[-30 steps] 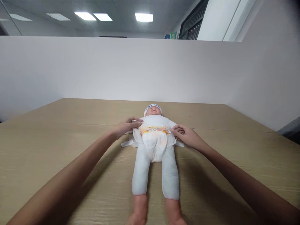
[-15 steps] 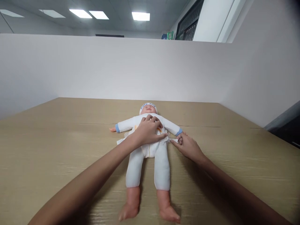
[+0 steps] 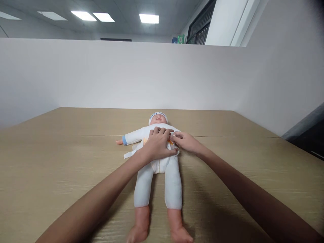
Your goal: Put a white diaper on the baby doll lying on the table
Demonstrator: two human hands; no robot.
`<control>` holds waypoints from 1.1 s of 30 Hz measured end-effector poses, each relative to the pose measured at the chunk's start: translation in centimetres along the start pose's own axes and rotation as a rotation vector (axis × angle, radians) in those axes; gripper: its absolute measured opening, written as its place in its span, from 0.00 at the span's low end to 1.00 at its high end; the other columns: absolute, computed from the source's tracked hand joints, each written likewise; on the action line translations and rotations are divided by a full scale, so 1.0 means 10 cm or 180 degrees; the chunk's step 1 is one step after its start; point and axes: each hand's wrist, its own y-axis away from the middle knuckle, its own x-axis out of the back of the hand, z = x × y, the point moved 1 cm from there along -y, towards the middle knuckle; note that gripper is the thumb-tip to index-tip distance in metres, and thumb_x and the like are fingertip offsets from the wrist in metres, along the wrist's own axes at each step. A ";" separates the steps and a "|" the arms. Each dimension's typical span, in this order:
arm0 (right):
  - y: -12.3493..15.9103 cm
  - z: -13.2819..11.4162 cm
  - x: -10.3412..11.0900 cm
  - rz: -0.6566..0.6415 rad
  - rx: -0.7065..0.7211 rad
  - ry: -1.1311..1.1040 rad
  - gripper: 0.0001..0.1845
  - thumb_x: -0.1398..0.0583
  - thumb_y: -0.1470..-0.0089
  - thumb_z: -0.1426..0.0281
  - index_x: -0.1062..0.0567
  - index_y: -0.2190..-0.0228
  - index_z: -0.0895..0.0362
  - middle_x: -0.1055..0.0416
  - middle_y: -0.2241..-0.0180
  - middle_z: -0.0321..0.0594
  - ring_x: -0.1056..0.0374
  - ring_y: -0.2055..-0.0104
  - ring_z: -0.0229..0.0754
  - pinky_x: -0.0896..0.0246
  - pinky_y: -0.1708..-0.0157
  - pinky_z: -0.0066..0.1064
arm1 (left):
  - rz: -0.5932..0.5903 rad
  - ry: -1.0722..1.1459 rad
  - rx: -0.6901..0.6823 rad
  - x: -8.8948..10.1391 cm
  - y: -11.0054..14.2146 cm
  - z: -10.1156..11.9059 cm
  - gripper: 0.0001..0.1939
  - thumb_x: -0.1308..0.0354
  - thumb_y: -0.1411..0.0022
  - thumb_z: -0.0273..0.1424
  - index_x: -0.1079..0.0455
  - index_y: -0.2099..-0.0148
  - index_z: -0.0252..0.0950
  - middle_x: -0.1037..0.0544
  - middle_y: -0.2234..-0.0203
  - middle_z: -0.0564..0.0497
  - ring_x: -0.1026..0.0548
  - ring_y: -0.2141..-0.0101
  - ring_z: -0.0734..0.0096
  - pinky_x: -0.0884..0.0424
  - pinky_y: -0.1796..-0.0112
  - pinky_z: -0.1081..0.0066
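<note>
A baby doll (image 3: 173, 187) in a white suit with blue cuffs lies on its back, feet toward me. Round its hips is a white diaper (image 3: 160, 166) with orange and yellow marks. My left hand (image 3: 159, 144) rests over the diaper's front, fingers spread, hiding much of the waist. Beside it, my right hand (image 3: 186, 141) has its fingers closed in a pinch on the diaper's tab at the doll's right-hand side in view; the tab itself is mostly covered. On the other side, a loose white diaper tab (image 3: 129, 154) sticks out above the table.
The wood-coloured tabletop (image 3: 63, 162) has a thin seam running across it behind the doll's waist. A white partition (image 3: 126, 74) rises at the table's back edge. A dark object (image 3: 307, 131) stands beyond the right edge.
My right hand has moved left and inward, from out beside the doll's hand to the diaper's front, bringing the tab over. My left hand has stayed on the diaper. The view has shifted slightly.
</note>
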 end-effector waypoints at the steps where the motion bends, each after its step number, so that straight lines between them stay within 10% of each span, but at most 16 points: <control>1: -0.02 -0.06 -0.06 0.0066 0.0019 0.0056 0.21 0.40 0.41 0.51 0.32 0.75 0.52 0.31 0.75 0.33 0.37 0.71 0.40 0.44 0.69 0.32 | -0.0033 0.0102 0.0037 0.02 0.00 -0.01 0.37 0.33 0.40 0.48 0.34 0.34 0.37 0.23 0.41 0.40 0.35 0.41 0.35 0.35 0.41 0.39; 9: 0.47 -0.06 -0.26 0.0824 0.1289 0.0431 0.18 0.41 0.30 0.59 0.24 0.44 0.51 0.24 0.41 0.46 0.30 0.39 0.52 0.37 0.36 0.49 | -0.0258 0.2012 -0.0192 0.35 0.32 -0.41 0.38 0.35 0.31 0.46 0.47 0.27 0.45 0.35 0.29 0.41 0.35 0.30 0.52 0.34 0.34 0.52; 15: 0.75 -0.04 -0.35 0.0525 0.1509 0.1072 0.29 0.51 0.23 0.60 0.41 0.26 0.50 0.45 0.24 0.46 0.51 0.22 0.54 0.53 0.25 0.59 | 0.0313 0.0813 0.0520 0.41 0.86 -0.85 0.20 0.48 0.23 0.48 0.33 0.38 0.43 0.25 0.39 0.45 0.30 0.38 0.51 0.34 0.37 0.49; 22: 0.40 -0.79 -0.53 0.0539 0.1757 0.1351 0.12 0.43 0.27 0.62 0.22 0.52 0.53 0.23 0.52 0.46 0.28 0.48 0.54 0.33 0.45 0.48 | 0.0031 -0.0160 0.1081 0.21 1.18 -1.14 0.18 0.48 0.29 0.49 0.34 0.59 0.39 0.23 0.58 0.41 0.28 0.51 0.43 0.32 0.48 0.45; 28: 0.05 -0.98 -0.72 0.0252 0.0815 0.1595 0.12 0.34 0.39 0.62 0.33 0.64 0.52 0.25 0.64 0.37 0.30 0.62 0.47 0.44 0.66 0.35 | -0.0236 0.1014 0.1473 0.36 1.09 -1.28 0.20 0.48 0.34 0.50 0.36 0.70 0.41 0.28 0.71 0.49 0.28 0.65 0.55 0.32 0.60 0.59; 33: 0.02 -0.94 -0.73 0.0142 0.0671 0.1580 0.16 0.35 0.41 0.59 0.37 0.69 0.52 0.27 0.67 0.33 0.34 0.66 0.42 0.51 0.69 0.34 | -0.0055 0.1470 0.1388 0.54 0.78 -0.99 0.19 0.51 0.31 0.46 0.35 0.69 0.39 0.27 0.70 0.54 0.30 0.66 0.64 0.36 0.64 0.66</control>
